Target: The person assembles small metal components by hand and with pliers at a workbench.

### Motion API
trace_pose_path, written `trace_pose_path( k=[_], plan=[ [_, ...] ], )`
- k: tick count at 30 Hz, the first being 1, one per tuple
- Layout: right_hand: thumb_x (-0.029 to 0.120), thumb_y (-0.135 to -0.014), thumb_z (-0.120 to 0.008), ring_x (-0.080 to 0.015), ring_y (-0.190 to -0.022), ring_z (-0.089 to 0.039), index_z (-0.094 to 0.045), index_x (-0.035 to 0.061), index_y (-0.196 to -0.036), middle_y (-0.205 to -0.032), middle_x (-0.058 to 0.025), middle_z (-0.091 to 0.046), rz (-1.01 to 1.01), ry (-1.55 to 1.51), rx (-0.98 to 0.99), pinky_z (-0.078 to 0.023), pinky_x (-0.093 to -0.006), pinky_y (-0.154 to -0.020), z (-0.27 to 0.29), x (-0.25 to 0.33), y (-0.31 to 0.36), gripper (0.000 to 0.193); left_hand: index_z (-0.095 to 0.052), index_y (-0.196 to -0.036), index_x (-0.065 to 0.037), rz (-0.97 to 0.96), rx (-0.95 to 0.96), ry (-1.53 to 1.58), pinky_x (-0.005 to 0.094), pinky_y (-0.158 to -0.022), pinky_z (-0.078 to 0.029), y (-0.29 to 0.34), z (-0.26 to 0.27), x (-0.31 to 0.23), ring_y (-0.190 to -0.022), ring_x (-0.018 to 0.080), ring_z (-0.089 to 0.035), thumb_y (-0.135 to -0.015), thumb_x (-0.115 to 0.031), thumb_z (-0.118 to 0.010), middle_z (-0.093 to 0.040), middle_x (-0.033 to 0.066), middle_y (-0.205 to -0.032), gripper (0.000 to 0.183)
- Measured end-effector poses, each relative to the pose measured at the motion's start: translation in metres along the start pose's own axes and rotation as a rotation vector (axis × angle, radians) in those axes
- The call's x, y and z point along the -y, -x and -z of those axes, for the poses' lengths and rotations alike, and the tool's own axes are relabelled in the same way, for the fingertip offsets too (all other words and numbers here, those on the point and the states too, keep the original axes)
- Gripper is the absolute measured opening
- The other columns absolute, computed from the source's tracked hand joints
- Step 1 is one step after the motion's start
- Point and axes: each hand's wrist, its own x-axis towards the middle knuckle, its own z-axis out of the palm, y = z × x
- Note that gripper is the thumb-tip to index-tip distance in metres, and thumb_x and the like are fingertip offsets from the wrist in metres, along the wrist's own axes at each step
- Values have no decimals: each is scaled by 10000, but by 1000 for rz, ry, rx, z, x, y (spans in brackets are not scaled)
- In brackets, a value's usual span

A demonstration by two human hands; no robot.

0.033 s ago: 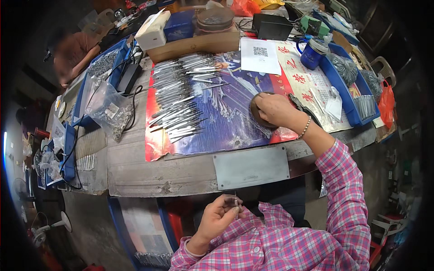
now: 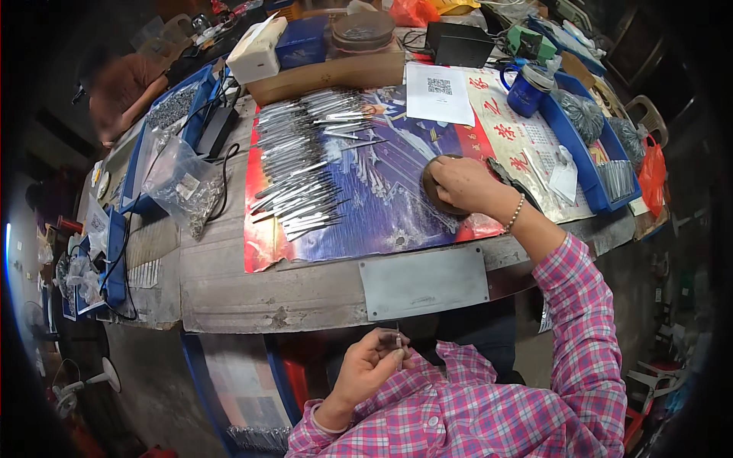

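My left hand (image 2: 372, 368), low in front of my body, pinches a thin, slim metal piece (image 2: 398, 345) upright between thumb and fingers. Out on the table my right hand (image 2: 467, 185) reaches down into a shallow round brown dish (image 2: 429, 191). Its fingertips are bent together inside, and whatever they grip is hidden. Beside that hand lie dark-handled pliers (image 2: 513, 183). Left of the dish, many slim metal rods with dark tips (image 2: 294, 168) lie in rows on a colourful printed sheet (image 2: 397, 221). Several clear, thin pieces (image 2: 372, 172) are scattered between rods and dish.
A pale metal plate (image 2: 424, 284) sits at the table's front edge. Blue trays (image 2: 592, 172) with bagged parts stand at right, near a blue mug (image 2: 528, 90). At left are a plastic bag of small parts (image 2: 187, 187) and black cables. Another person (image 2: 126, 95) sits far left.
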Motion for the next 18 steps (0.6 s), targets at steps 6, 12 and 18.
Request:
trace_pose_path(
  k=[6,12,18],
  plan=[
    [133,-740,-570,-334,-779,-592,-537,-1,-848,-841,-158,-595,10,-185,-26,-478,-410,-686,7,-8,5,176,-488,-1083,49,-7,58,14,260,-729,-502,-7,-5,-1,-827,160,-620,-900,-11,-493,-584,100,-920,193],
    [58,-811,-569,-190,-698,-586,-507,28,-873,-771,-102,-579,-324,-1617,-133,-472,-286,-608,26,41,58,92,-485,-1079,49,5,100,128,257,-712,-501,-20,-16,0,-783,136,-608,-909,-22,-479,-568,85,-888,184],
    [153,-790,-675,-115,-592,-510,-522,61,-914,-738,-52,-542,-514,-2078,-17,-467,-331,-712,15,103,100,218,-494,-1054,34,60,184,211,237,-649,-484,-36,-30,-1,-722,126,-599,-920,-72,-482,-561,80,-848,172]
  ],
)
